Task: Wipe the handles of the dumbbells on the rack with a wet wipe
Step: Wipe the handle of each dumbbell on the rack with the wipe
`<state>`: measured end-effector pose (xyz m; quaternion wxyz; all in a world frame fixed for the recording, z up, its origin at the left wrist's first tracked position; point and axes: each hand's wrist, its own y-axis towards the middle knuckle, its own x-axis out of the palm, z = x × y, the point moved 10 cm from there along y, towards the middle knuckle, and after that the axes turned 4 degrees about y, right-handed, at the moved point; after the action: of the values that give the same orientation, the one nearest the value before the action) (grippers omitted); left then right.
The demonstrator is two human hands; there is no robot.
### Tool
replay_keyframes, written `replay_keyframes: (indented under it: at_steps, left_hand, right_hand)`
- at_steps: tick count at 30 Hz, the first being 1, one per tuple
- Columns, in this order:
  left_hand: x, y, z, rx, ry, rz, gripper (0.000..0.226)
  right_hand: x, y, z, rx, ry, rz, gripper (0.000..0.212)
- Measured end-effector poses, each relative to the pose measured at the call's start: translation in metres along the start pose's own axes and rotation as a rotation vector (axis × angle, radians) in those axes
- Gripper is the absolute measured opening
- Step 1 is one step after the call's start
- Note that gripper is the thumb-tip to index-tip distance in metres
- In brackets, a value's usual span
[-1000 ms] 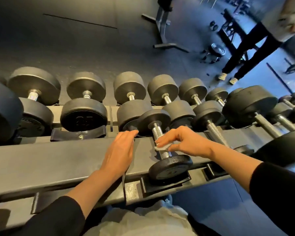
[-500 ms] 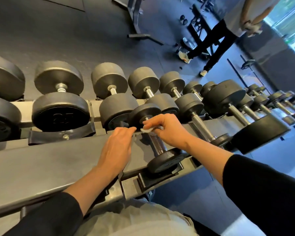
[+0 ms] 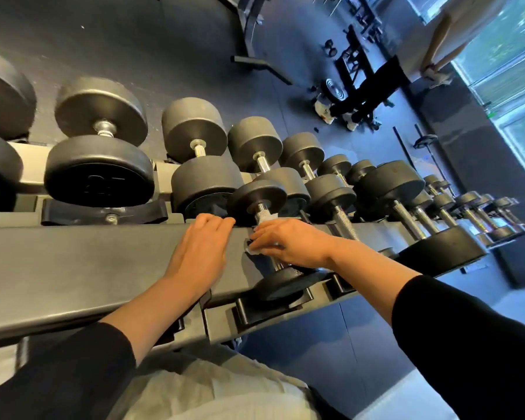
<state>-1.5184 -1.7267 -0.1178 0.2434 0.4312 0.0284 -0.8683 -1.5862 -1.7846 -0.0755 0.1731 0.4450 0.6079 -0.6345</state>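
A small black dumbbell (image 3: 256, 198) lies across the front rail of the grey rack (image 3: 73, 268), its knurled steel handle (image 3: 262, 215) running toward me. My right hand (image 3: 291, 242) is wrapped over the handle's near part with a white wet wipe (image 3: 253, 249) held against it; a corner of the wipe sticks out at my fingertips. My left hand (image 3: 199, 253) rests flat on the rail just left of that dumbbell, fingers straight and reaching the rail's far edge.
Larger dumbbells (image 3: 99, 171) fill the upper row to the left, and more dumbbells (image 3: 388, 189) line the rack to the right. A bench and stand (image 3: 355, 71) sit on the dark floor beyond, where another person (image 3: 449, 34) stands by the windows.
My right hand slid with the wipe down the handle toward the near end. The left hand stayed on the rail. The view tilted and swung right.
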Motion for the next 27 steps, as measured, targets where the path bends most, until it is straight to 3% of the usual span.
replay_keyframes:
  at_steps: [11, 14, 20, 23, 27]
  left_hand:
    - [-0.003, -0.001, -0.004, -0.018, -0.033, 0.011, 0.044]
    - [-0.003, -0.002, -0.003, -0.008, -0.037, 0.009, 0.041]
    - [-0.005, -0.002, 0.0, 0.007, -0.049, 0.011, 0.042]
    - [-0.005, -0.003, 0.0, -0.001, -0.052, 0.002, 0.042]
    - [-0.004, -0.004, -0.001, 0.003, -0.045, 0.012, 0.042]
  right_hand:
    - [0.01, -0.039, 0.019, 0.188, 0.417, -0.101, 0.034]
    - [0.004, -0.044, 0.027, 0.225, 0.417, -0.053, 0.04]
    - [-0.031, -0.027, 0.014, 0.149, 0.38, 0.3, 0.024]
    - [-0.021, 0.0, 0.008, 0.122, 0.217, 0.212, 0.038]
    - [-0.011, 0.005, 0.019, 0.137, 0.253, 0.157, 0.041]
